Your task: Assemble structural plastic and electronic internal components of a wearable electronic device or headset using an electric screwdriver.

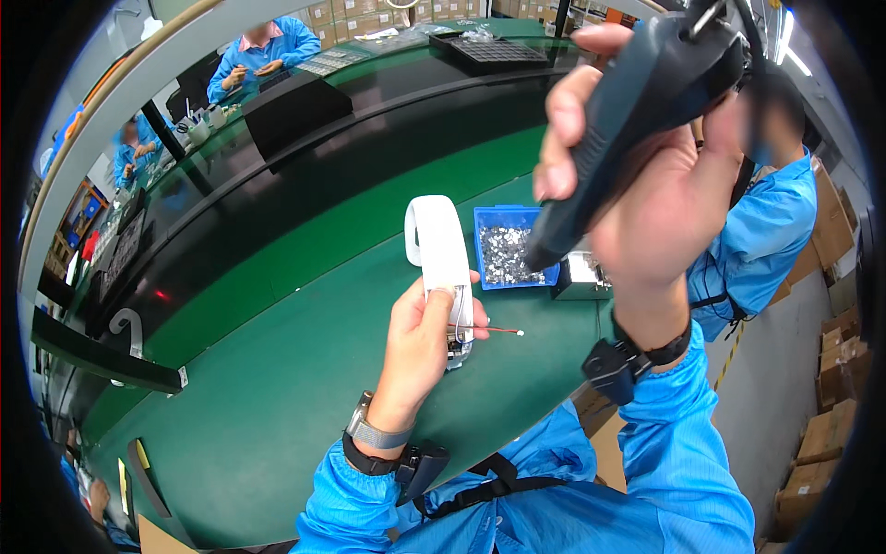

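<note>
My left hand (415,342) is closed around a white curved plastic housing (445,242) with a hooked upper end, held over the green tabletop (295,379). A red wire (494,329) with a small white connector sticks out of its lower, open part, where some inner parts show. My right hand (660,208), raised high, grips a black electric screwdriver (614,129), its nose pointing down and left. That nose overlaps the view of a blue bin (478,242) filled with small metal pieces (506,257). The screwdriver's tip is apart from the housing.
A small dark box with a metallic top (580,277) stands beside the bin. A conveyor (388,152) runs behind the table. Another white curved piece (129,325) lies far left. At right, close by, is a person in blue (771,235); cartons (817,448) stack beyond.
</note>
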### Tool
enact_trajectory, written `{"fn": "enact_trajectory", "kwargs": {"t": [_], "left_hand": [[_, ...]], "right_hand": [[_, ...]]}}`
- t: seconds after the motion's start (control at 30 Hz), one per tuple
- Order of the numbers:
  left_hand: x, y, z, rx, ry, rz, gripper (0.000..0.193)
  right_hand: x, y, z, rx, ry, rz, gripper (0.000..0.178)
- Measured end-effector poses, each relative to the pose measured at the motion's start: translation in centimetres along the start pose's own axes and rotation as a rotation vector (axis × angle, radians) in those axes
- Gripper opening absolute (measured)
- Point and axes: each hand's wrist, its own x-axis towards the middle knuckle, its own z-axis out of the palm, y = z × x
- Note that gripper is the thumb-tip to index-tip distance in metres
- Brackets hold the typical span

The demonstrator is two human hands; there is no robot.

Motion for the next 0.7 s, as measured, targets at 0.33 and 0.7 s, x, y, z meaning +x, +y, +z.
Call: {"fn": "enact_trajectory", "kwargs": {"t": [0.33,0.7], "left_hand": [[0.2,-0.2,-0.4,0.001,-0.031,-0.018,0.035],[0.3,0.0,-0.5,0.040,-0.055,-0.013,0.039]], "right_hand": [[0.8,2.2,6.3,0.054,-0.007,-0.076,0.082],[0.8,2.9,6.7,-0.094,-0.053,-0.078,0.098]]}}
